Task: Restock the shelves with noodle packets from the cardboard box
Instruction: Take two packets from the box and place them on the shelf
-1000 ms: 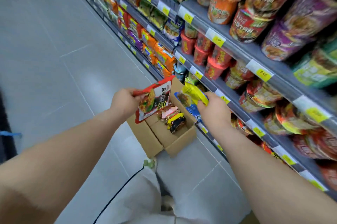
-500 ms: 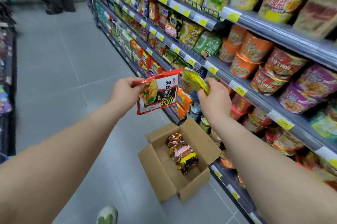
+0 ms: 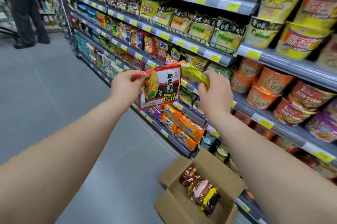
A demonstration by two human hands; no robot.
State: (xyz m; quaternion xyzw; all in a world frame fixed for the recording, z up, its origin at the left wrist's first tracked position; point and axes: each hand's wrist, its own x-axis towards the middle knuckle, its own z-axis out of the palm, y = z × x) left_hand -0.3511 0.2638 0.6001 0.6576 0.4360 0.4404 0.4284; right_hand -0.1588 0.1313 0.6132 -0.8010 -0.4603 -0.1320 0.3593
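Observation:
My left hand [image 3: 125,88] grips a red, white and black noodle packet [image 3: 160,86] by its left edge, held up in front of the shelves [image 3: 204,53]. My right hand [image 3: 215,94] pinches a yellow noodle packet [image 3: 194,74] just to the right of the red one. Both packets hang at the height of the middle shelf rows. Below, on the floor, stands the open cardboard box [image 3: 217,174] with several more packets [image 3: 202,189] lying in a row inside it.
Shelves full of noodle packets and cup noodles run along the right side, with yellow price tags on their edges. Grey aisle floor [image 3: 54,96] spreads to the left. A person in dark trousers [image 3: 25,13] stands at the far end of the aisle.
Both hands have risen with their packets from above the box to mid-shelf height. My view has tilted up, so the box now sits low in the frame.

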